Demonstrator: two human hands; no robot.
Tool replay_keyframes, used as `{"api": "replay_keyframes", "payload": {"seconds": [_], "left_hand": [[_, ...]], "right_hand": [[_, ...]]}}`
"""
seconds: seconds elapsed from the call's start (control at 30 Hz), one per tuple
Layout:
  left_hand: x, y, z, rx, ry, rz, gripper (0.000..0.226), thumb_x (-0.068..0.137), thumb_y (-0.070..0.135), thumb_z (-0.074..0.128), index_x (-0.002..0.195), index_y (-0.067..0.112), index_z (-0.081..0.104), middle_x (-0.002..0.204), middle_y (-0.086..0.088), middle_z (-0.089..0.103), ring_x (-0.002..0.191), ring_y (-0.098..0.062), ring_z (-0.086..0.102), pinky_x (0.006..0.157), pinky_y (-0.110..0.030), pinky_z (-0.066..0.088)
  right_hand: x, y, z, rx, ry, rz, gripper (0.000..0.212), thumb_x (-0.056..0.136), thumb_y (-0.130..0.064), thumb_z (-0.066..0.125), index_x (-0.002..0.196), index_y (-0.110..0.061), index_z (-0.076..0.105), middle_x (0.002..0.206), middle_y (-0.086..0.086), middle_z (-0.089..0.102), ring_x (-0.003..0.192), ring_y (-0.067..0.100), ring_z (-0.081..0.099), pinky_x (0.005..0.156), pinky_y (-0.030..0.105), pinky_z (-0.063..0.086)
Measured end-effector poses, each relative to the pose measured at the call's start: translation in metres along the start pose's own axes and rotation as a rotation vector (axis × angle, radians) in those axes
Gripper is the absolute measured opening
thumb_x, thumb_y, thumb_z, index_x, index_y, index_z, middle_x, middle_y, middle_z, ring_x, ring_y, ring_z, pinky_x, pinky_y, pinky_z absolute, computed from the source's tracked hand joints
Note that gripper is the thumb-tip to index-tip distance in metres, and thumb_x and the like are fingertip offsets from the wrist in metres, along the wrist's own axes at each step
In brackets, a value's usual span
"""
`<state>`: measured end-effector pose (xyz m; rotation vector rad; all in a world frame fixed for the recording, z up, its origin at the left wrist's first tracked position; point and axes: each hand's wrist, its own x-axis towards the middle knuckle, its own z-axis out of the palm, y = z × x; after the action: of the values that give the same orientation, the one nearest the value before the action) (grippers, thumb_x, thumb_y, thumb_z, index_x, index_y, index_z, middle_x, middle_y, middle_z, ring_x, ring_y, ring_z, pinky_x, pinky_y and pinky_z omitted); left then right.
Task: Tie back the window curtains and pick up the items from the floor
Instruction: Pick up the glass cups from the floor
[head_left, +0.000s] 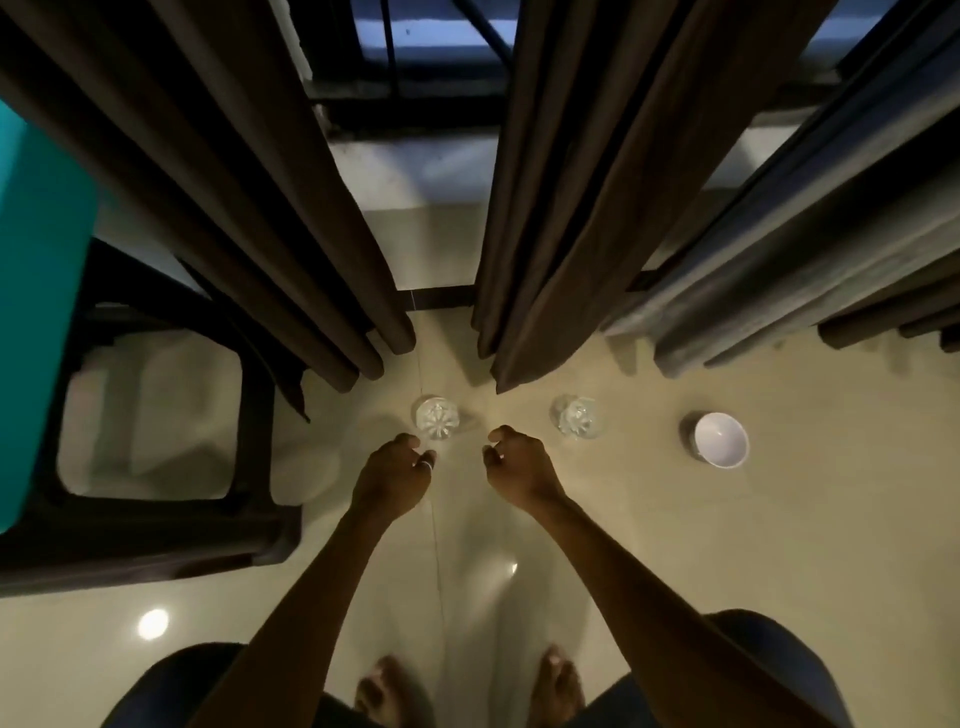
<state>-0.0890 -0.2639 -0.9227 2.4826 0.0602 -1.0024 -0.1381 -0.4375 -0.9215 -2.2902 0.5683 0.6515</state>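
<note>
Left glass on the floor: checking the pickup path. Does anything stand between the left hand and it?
Nothing visible does. The left hand is right beside the left glass; the brown curtain hangs beyond it, not between.

I am in a room of a home: brown curtains (234, 182) hang to a glossy tiled floor (675, 545) before a barred window (415, 47) at the top, a dark chair (260, 415) at left.

The room is dim and yellowish. Cold blue light shows in the window (431, 47). Far below the window, to the left, a round white glare spot (153, 623) shines on the shiny floor (675, 519). Curtains (234, 182) beside the window lean outward, bent by the lens.
</note>
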Motion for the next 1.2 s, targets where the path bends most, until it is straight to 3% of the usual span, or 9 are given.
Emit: {"api": "replay_keyframes", "payload": {"seconds": [0.3,0.43,0.53,0.7,0.77,0.87,1.0,1.2], "left_hand": [[0.086,-0.030,0.049,0.038,0.053,-0.017,0.045,0.097,0.037,0.053,0.135,0.011,0.052,0.130,-0.015,0.057,0.115,-0.033,0.059,0.092,-0.036,0.049],[0.114,-0.027,0.058,0.012,0.076,-0.077,0.052,0.100,0.039,0.048,0.143,0.011,0.042,0.138,-0.018,0.050,0.122,-0.037,0.055,0.099,-0.041,0.046],[0.132,-0.023,0.064,0.027,0.092,-0.080,0.053,0.101,0.045,0.041,0.144,0.014,0.041,0.138,-0.015,0.056,0.124,-0.035,0.055,0.102,-0.042,0.047],[0.147,-0.012,0.074,0.134,0.135,-0.099,0.037,0.100,0.034,0.049,0.131,0.015,0.054,0.116,-0.009,0.068,0.104,-0.027,0.066,0.080,-0.032,0.049],[0.147,-0.008,0.076,0.176,0.158,-0.102,0.032,0.098,0.025,0.055,0.127,0.012,0.058,0.120,-0.009,0.067,0.109,-0.027,0.064,0.078,-0.030,0.045],[0.141,-0.009,0.078,0.151,0.197,-0.091,0.032,0.094,0.021,0.057,0.126,0.016,0.060,0.125,-0.008,0.066,0.113,-0.027,0.063,0.087,-0.031,0.048],[0.105,-0.005,0.070,-0.037,0.228,-0.032,0.045,0.095,0.020,0.057,0.141,0.020,0.054,0.140,-0.007,0.060,0.128,-0.027,0.056,0.103,-0.033,0.044],[0.016,0.025,0.022,-0.153,0.186,0.039,0.037,0.089,0.024,0.063,0.125,0.022,0.068,0.106,-0.008,0.076,0.099,-0.024,0.071,0.091,-0.034,0.055]], "right_hand": [[0.080,0.032,0.060,-0.023,0.011,-0.074,0.035,0.101,-0.020,0.050,0.130,-0.005,0.061,0.125,0.016,0.069,0.119,0.034,0.062,0.099,0.033,0.048],[0.101,0.039,0.076,-0.011,0.023,-0.110,0.034,0.103,-0.020,0.046,0.131,-0.005,0.060,0.124,0.018,0.069,0.117,0.036,0.062,0.097,0.034,0.049],[0.117,0.042,0.082,0.023,0.049,-0.098,0.036,0.105,-0.027,0.045,0.130,-0.006,0.060,0.125,0.020,0.068,0.118,0.039,0.061,0.097,0.038,0.049],[0.141,0.038,0.097,0.026,0.065,-0.135,0.037,0.103,-0.033,0.049,0.127,-0.009,0.062,0.123,0.016,0.070,0.113,0.037,0.064,0.095,0.038,0.051],[0.145,0.036,0.103,0.028,0.098,-0.130,0.030,0.099,-0.026,0.053,0.120,-0.009,0.066,0.118,0.016,0.072,0.110,0.036,0.065,0.091,0.034,0.051],[0.140,0.035,0.101,0.069,0.124,-0.106,0.025,0.095,-0.019,0.053,0.108,-0.008,0.071,0.109,0.016,0.073,0.103,0.037,0.066,0.083,0.033,0.050],[0.109,0.037,0.081,0.108,0.142,-0.138,0.029,0.097,-0.024,0.054,0.116,-0.008,0.072,0.106,0.015,0.075,0.095,0.035,0.070,0.086,0.036,0.057],[0.023,0.017,0.010,0.170,0.105,-0.156,0.028,0.094,-0.025,0.057,0.108,-0.009,0.075,0.082,0.010,0.077,0.068,0.024,0.073,0.074,0.039,0.061]]}}
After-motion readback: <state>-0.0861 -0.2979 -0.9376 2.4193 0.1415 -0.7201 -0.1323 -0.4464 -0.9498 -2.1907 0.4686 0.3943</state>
